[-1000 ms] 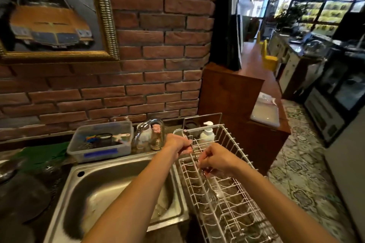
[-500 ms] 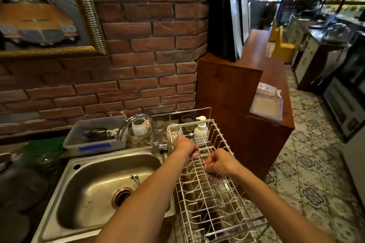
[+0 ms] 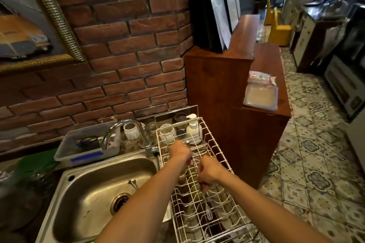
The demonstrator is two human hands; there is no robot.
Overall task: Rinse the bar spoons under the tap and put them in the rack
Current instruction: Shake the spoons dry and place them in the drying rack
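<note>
Both my hands hover over the white wire rack (image 3: pixel 220 161) to the right of the sink. My right hand (image 3: pixel 209 171) pinches a thin bar spoon (image 3: pixel 208 210), which hangs down into the rack with its forked end lowest. My left hand (image 3: pixel 180 153) is curled in a fist at the rack's far part, and a small metal tip (image 3: pixel 187 141) pokes out past its knuckles, apparently another bar spoon. One more metal piece (image 3: pixel 132 182) lies on the sink bottom. The curved chrome tap (image 3: pixel 126 124) stands behind the sink, with no water visible.
The steel sink (image 3: pixel 83 199) has a brass drain (image 3: pixel 120 202). A grey plastic tub (image 3: pixel 87 147), jars and a white pump bottle (image 3: pixel 192 126) line the brick wall. A wooden counter (image 3: pixel 227 104) stands right of the rack, with tiled floor beyond.
The view has tilted down and left, showing more of the sink. Both hands stay over the rack; the right hand has lowered its spoon further among the wires.
</note>
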